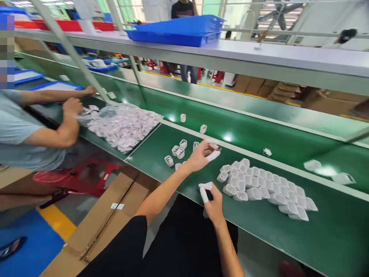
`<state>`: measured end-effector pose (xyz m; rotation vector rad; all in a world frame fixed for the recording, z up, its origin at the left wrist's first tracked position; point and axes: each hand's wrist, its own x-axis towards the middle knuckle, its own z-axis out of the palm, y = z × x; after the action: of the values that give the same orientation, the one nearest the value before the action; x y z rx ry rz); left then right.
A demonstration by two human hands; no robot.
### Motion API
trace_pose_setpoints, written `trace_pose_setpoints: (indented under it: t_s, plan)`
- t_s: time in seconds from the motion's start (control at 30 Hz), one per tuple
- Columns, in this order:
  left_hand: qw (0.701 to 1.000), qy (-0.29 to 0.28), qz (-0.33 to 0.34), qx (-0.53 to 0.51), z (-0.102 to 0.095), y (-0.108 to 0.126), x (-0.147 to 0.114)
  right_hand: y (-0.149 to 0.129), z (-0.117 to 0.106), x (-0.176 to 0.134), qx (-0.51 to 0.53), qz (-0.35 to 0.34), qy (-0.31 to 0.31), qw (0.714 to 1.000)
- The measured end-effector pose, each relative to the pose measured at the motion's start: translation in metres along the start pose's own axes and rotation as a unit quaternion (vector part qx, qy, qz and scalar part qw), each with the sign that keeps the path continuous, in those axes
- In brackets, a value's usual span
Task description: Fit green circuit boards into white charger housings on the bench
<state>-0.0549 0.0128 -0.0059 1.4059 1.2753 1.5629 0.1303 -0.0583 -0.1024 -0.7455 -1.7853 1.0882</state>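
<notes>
My left hand [201, 156] is over the green work surface, beside several small white open-topped housings [180, 153] with dark parts inside. White covers wrap its thumb and forefinger, which pinch a small thing with a dark edge that I cannot make out. Nearer the table's front edge is my right hand [212, 200], also with covered fingertips. Its thumb and forefinger curl together at the tips, and nothing shows between them. To the right of both hands, many white housings [259, 181] lie packed side by side in rows.
A heap of small white pieces on a plastic bag [123, 125] lies to the left, beside a co-worker's arm [54, 130]. Blue trays [178, 30] sit on the shelf above. A cardboard box [106, 215] and a red stool [83, 177] stand below the table.
</notes>
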Motion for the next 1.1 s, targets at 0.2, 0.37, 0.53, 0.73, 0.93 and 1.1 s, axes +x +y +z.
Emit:
trace_pose_setpoints:
  t_s: [0.2,0.37,0.53,0.73,0.93,1.1]
  plan:
    - [0.989,0.069,0.129,-0.010,0.000,0.026,-0.080,-0.028,-0.020,0.006,0.064,-0.008,0.077,0.995]
    - [0.985,0.112,-0.040,-0.127,0.015,0.038,-0.094,-0.045,-0.033,0.020,0.066,-0.052,0.020,0.996]
    - [0.935,0.058,-0.230,-0.262,0.025,0.040,-0.095,-0.048,-0.052,0.021,-0.098,-0.103,-0.002,0.990]
    - [0.931,-0.011,-0.289,-0.225,0.037,0.025,-0.097,-0.051,-0.091,0.015,-0.180,-0.115,-0.074,0.974]
    - [0.906,-0.052,-0.342,-0.244,0.059,0.020,-0.097,-0.051,-0.108,0.003,-0.230,-0.177,-0.065,0.955]
    - [0.894,-0.054,-0.373,-0.241,0.074,0.019,-0.103,-0.055,-0.109,-0.007,-0.258,-0.208,-0.038,0.943]
